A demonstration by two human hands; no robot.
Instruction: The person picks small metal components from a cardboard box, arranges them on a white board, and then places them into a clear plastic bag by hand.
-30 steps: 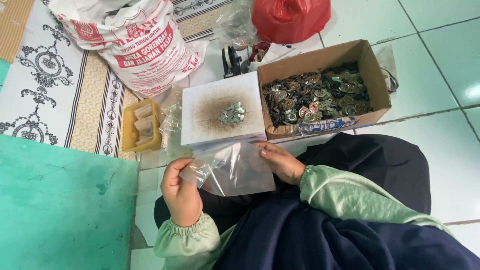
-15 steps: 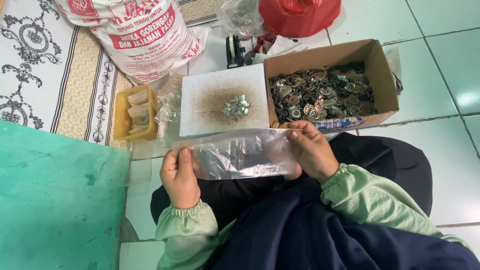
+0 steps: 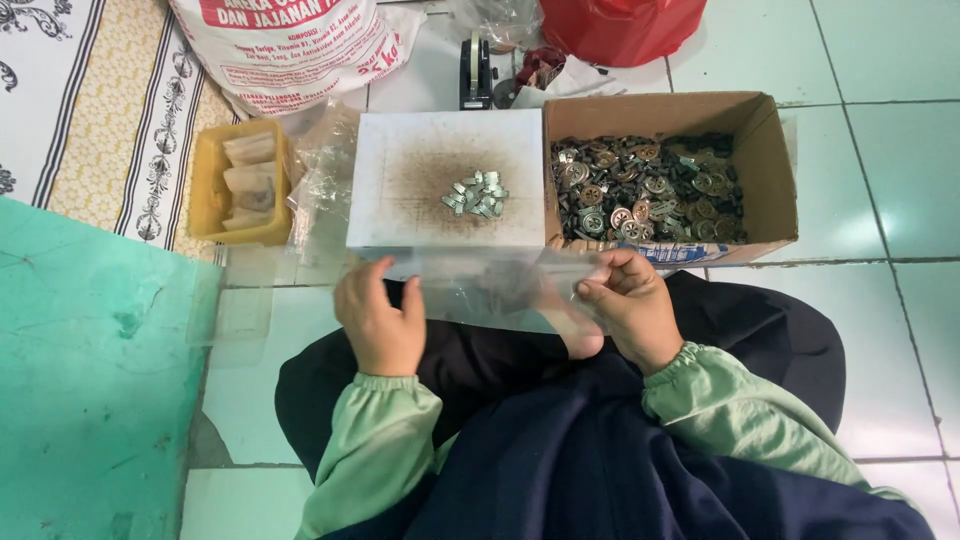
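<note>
Just above the lap, between the two hands, a clear plastic bag (image 3: 490, 290) is stretched sideways, its upper edge level with the near side of a white board (image 3: 400, 150). The left hand (image 3: 380, 320) has its fingers closed on the bag's left end, and the right hand (image 3: 625, 310) pinches the right end between thumb and fingertips, so both grips are clamped on the film. On the white board, stained brown in the middle, lies a small heap of silvery metal pieces (image 3: 477, 194). Just to its right stands an open cardboard box (image 3: 770, 140) full of dark and brassy round metal parts (image 3: 640, 190). To the board's left a yellow tray (image 3: 205, 200) holds pale folded packets, with more loose clear film beside it. Farther off are a printed white sack (image 3: 290, 40), a red plastic bag (image 3: 620, 25) and a black tape dispenser (image 3: 476, 70). As a judgement, handling the bag well calls for even tension from both ends and pinches kept near the rim, since thin film slips and clings to itself easily.
</note>
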